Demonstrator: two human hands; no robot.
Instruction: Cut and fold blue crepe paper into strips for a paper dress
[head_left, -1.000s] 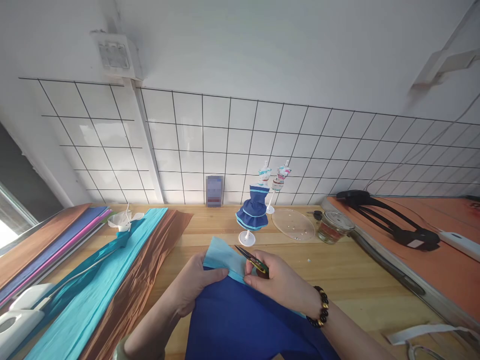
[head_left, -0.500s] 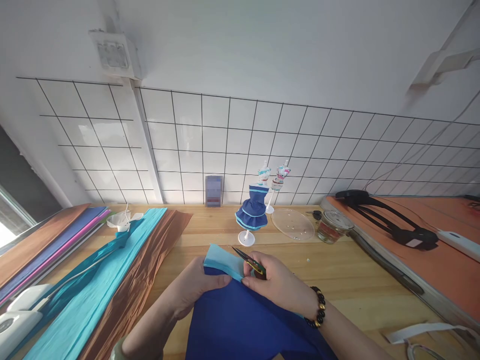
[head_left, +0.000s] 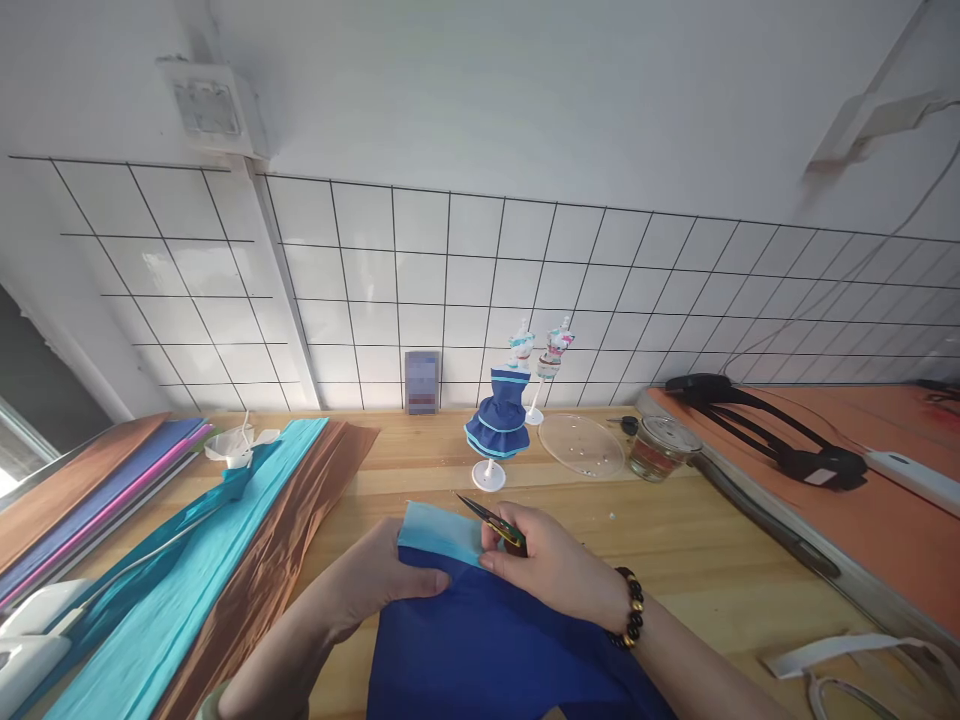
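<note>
My left hand (head_left: 401, 570) grips the left edge of a dark blue sheet (head_left: 465, 650) of what looks like crepe paper, thumb on top. A light blue strip (head_left: 439, 530) lies along the sheet's far edge, flat between my hands. My right hand (head_left: 536, 560) pinches the strip's right end between thumb and finger. Tucked in that same hand is a small pair of thread snips (head_left: 491, 517), its dark points aimed up and left. Just beyond stands a miniature dark blue dress (head_left: 499, 420) with light blue trim, on a white stand (head_left: 489, 476).
Two small patterned forms (head_left: 553, 350) stand behind the dress. A clear round tray (head_left: 581, 446) with tiny beads and a lidded glass jar (head_left: 661, 447) are to the right. Turquoise paper (head_left: 195, 570) and brown paper (head_left: 277, 560) lie left. A white ribbon (head_left: 832, 650) is at lower right.
The light blue strip lies flatter and shows more of its width along the dark blue edge. My left thumb has slid slightly left and down; the snips stay in my right hand.
</note>
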